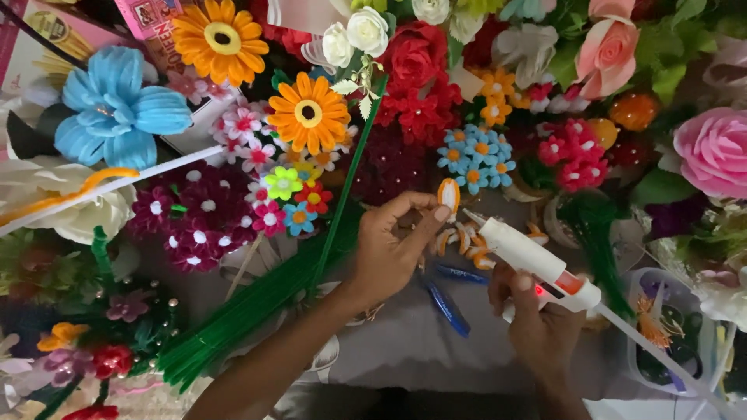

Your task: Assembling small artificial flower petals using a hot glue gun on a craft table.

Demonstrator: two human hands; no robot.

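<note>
Small orange-white looped petal [448,194] pinched in left hand [389,249] fingers, w/ glue gun [529,260] nozzle near.

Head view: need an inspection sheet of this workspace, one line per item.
Surface: pale cloth, mostly covered by craft goods.
Job's things: small orange-and-white petal pinched in the left hand; white glue gun gripped by the right hand, nozzle aimed at the petal; more orange-and-white petals lie beneath.
Clutter: bundle of green stems, blue pieces, clear tub at right.
Hands: both bare, both closed on their items.
Cables: nothing clearly seen; a white glue stick trails from the gun's back.
Surroundings: handmade flowers all around, including an orange daisy, a blue flower and a pink rose.
</note>
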